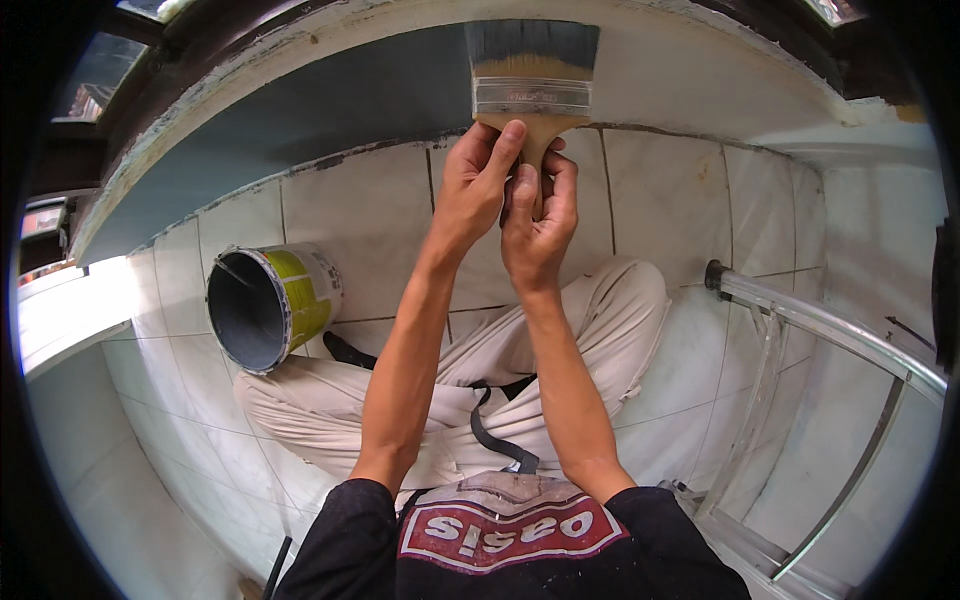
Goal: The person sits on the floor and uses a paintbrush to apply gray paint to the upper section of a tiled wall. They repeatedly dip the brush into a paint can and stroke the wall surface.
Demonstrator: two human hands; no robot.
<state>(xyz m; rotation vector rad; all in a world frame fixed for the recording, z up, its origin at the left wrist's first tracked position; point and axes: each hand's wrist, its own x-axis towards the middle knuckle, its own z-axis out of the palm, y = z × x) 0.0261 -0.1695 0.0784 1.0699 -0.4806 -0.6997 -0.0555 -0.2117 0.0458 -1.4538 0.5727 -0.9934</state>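
Observation:
Both my hands grip a wide paintbrush (532,95) with a wooden handle, a metal band and grey paint on its bristles. My left hand (478,185) is closed near the top of the handle, its thumb just below the metal band. Lower on the handle, my right hand (540,220) is wrapped round it. The bristle tips point away from me, against the low wall. On that wall, the part left of the brush is painted grey-blue (330,105), and the part to the right is pale (680,85).
A paint bucket (250,305) with a green label and dark grey inside tilts beside my crossed legs (330,410). White tiles (670,190) cover the floor. At the right lies or leans a metal ladder (830,320). Dark window frames (150,80) run along the upper left.

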